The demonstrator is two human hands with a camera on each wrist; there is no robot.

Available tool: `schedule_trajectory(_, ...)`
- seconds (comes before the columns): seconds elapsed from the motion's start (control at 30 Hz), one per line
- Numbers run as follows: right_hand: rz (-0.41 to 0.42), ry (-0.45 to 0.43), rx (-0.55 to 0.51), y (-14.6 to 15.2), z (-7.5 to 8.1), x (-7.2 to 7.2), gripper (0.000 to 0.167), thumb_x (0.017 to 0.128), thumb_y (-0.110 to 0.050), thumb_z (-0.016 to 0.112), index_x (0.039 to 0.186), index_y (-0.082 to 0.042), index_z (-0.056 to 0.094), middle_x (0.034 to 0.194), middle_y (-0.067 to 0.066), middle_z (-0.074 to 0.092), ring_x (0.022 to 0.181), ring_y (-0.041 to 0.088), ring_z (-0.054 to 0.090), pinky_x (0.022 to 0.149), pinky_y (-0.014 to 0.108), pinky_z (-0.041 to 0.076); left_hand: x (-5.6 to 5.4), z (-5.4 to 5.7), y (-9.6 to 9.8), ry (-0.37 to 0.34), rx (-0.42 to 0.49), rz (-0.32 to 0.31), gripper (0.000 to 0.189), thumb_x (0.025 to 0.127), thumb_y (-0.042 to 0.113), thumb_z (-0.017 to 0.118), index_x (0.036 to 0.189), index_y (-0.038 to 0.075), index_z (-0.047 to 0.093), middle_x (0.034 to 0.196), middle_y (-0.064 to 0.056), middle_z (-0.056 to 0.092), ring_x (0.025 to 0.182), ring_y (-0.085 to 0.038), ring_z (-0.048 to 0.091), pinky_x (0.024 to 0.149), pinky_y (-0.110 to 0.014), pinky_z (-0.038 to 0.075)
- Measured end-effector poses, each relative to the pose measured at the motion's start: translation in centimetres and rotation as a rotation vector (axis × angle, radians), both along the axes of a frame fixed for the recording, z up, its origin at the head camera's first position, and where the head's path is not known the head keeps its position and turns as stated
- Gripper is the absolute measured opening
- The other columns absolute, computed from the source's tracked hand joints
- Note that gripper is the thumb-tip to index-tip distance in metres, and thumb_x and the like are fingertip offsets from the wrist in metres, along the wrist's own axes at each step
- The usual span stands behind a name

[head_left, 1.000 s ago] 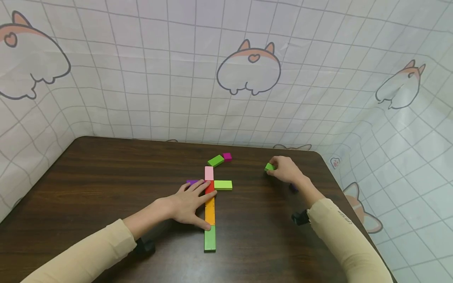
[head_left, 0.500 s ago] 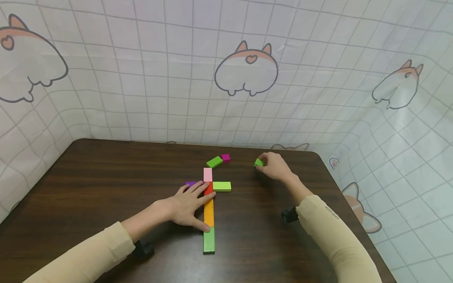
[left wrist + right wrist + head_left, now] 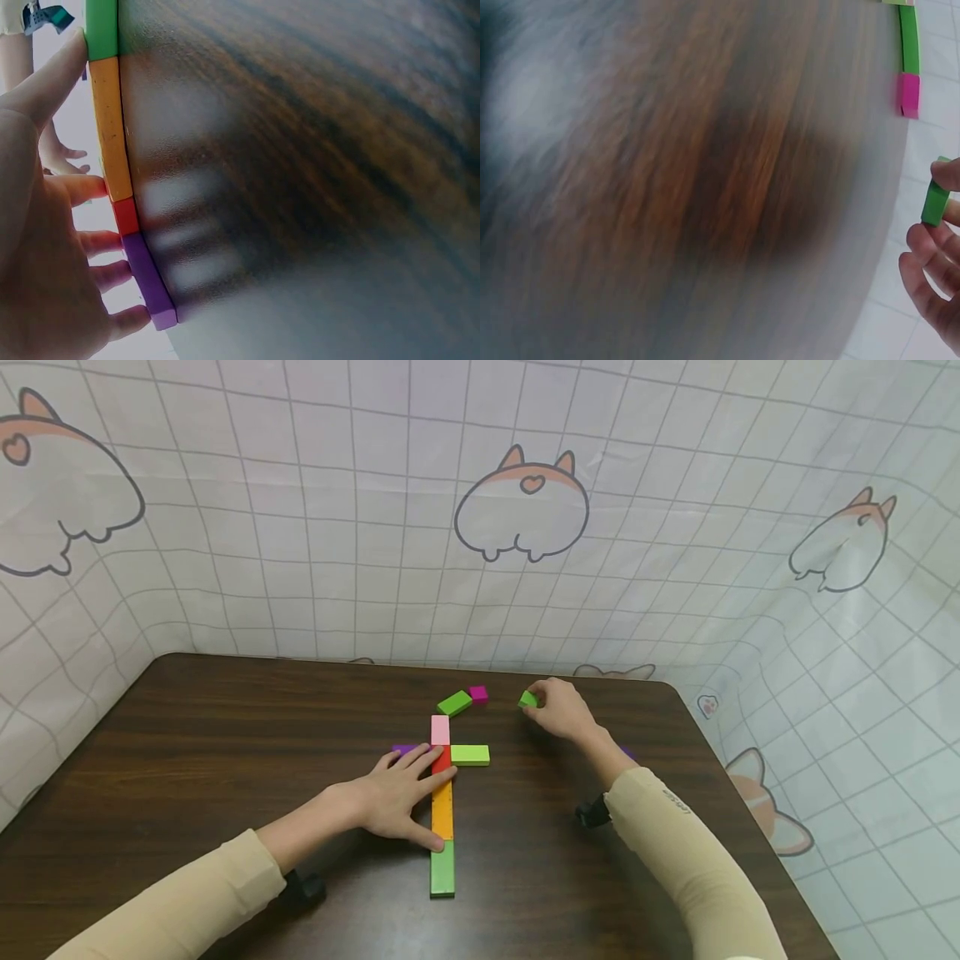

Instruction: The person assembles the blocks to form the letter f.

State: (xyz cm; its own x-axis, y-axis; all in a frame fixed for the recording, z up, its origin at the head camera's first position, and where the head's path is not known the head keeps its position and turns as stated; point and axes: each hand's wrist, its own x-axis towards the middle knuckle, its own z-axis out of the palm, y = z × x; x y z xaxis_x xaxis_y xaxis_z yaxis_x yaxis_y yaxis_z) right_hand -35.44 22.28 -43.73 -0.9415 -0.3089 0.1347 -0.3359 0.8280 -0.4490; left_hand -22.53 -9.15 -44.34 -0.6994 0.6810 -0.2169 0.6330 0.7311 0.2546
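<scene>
My left hand [image 3: 393,802] lies with fingers spread across a line of coloured blocks, its fingertips touching them. In that line, from front to back, are a green block [image 3: 442,870], an orange block [image 3: 442,814], a red block [image 3: 126,216] and a pink block [image 3: 440,730]. A purple block [image 3: 151,281] sticks out to the left and a lime block [image 3: 470,756] to the right, beside the red one. My right hand [image 3: 561,708] pinches a small green block [image 3: 935,196] between thumb and fingers, held above the table in the right wrist view.
Behind the pink block, a slanted green block [image 3: 454,703] meets a magenta block [image 3: 478,694] at its end. A purple piece [image 3: 628,752] shows partly behind my right forearm. The dark wooden table [image 3: 225,718] ends at a patterned white cloth [image 3: 322,568].
My right hand has moved left and slightly back with the small green block, toward the magenta block. The left hand stays in place on the line.
</scene>
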Motion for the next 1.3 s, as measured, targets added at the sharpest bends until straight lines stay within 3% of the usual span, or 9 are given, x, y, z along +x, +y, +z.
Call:
schedule_trajectory(0.57,-0.031,-0.001,-0.012,-2.9,-1.3,-1.4,0.035,0.099,-0.020,0.070,0.128,0.000,0.068,0.119,0.016,0.064,0.101,0.027,0.064,0.081,0.042,0.055,0.0,-0.1,0.0,0.004,-0.007,-0.003,0.107,0.082,0.079,0.063,0.164,0.019,0.028,0.170,-0.014,0.014,0.155,-0.037,0.008,0.116,-0.068,0.012)
schedule_trajectory(0.93,-0.031,-0.025,0.024,-3.9,-1.5,-3.0,0.035,0.097,-0.019,0.073,0.128,-0.002,0.068,0.113,0.012,0.067,0.101,0.026,0.064,0.083,0.042,0.053,-0.2,0.0,0.0,0.014,-0.010,-0.011,0.107,0.082,0.079,0.062,0.165,0.020,0.027,0.170,-0.013,0.014,0.155,-0.036,0.008,0.117,-0.067,0.012)
schedule_trajectory(1.3,-0.046,-0.064,0.039,-4.5,-1.8,-3.6,0.037,0.097,-0.019,0.073,0.129,-0.002,0.068,0.112,0.012,0.070,0.099,0.026,0.066,0.083,0.043,0.054,-0.2,-0.1,0.1,0.027,-0.031,-0.006,0.108,0.082,0.081,0.060,0.165,0.022,0.025,0.171,-0.011,0.012,0.156,-0.035,0.008,0.117,-0.066,0.012)
